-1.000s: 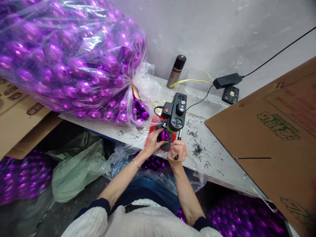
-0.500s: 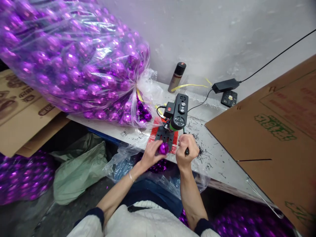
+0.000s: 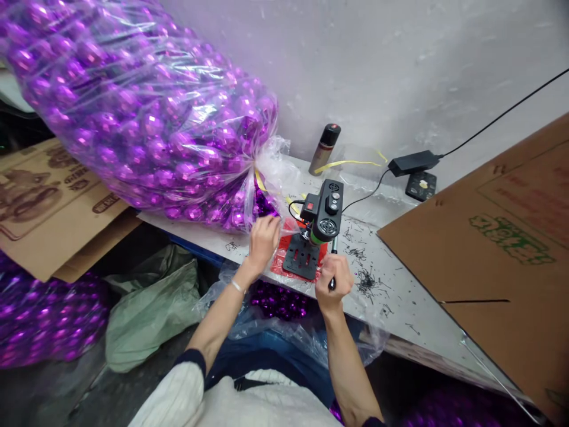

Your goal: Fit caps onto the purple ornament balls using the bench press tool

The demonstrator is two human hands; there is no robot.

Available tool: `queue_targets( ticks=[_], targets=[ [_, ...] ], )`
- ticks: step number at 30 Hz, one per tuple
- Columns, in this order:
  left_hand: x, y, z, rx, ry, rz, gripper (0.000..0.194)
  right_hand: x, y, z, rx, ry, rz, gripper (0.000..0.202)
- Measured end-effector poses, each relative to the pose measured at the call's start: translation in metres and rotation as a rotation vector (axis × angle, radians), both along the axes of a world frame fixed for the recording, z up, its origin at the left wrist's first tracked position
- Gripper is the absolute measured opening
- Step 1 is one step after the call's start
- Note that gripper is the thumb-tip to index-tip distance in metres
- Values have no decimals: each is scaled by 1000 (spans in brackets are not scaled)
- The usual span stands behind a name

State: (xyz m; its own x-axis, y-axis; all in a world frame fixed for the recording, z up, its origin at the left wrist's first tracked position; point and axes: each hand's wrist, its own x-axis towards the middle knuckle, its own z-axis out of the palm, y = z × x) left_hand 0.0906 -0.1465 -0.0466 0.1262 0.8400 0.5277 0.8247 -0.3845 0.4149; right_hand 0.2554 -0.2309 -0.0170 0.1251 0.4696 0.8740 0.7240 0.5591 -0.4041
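— What is the right hand (image 3: 334, 279) doing?

— Its fingers are wrapping tight around the black lever (image 3: 333, 261) of the little drill machine (image 3: 320, 220). The machine is standing on a black plate (image 3: 303, 260) with a red mat (image 3: 284, 261) under it, on the bench (image 3: 400, 308).

— And the left hand (image 3: 263, 236)?

— It is reaching up to the open end of the big clear bag (image 3: 146, 118). The bag is lying on the bench, just left of the machine, and it is full of shiny purple balls (image 3: 153, 127). The fingers are curling loosely at the bag's mouth. I cannot tell if they are pinching anything.

— What else is lying around?

— Small dark shavings (image 3: 367, 279) are lying on the bench by the right hand. A spray can (image 3: 325, 148) is standing by the wall. A black power box (image 3: 413, 162) is sitting farther right, and a big sheet of cardboard (image 3: 489, 267) is leaning over the bench's right end.
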Motion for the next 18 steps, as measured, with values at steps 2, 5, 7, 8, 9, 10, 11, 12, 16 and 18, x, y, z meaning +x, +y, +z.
queue_targets(
  ticks=[2, 5, 7, 8, 9, 10, 11, 12, 16, 18],
  targets=[
    [2, 39, 19, -260, 160, 101, 28, 0, 0, -4, -3, 6, 6, 25],
    [10, 74, 25, -575, 284, 129, 33, 0, 1, -8, -10, 8, 15, 23],
    [15, 82, 21, -640, 280, 120, 37, 0, 1, -10, -5, 6, 13, 23],
    [15, 83, 18, -641, 279, 116, 39, 1, 1, -10, -2, 3, 11, 23],
    [14, 82, 16, -628, 266, 108, 42, 1, 1, -10, 1, -1, 10, 23],
    [11, 81, 14, -603, 222, 97, 45, 1, 1, -10, 3, -6, 9, 23],
    [6, 79, 12, -563, 134, 76, 49, 1, 1, -9, 3, -12, 9, 22],
    [-1, 75, 11, -509, -8, 42, 54, 2, 1, -9, 3, -18, 11, 22],
    [-33, 47, 6, -410, -857, -185, 64, 2, 1, -8, 9, -29, 10, 21],
    [-44, 24, 1, -536, -1179, -287, 56, 2, 2, -7, 11, -24, 3, 21]
  ],
)
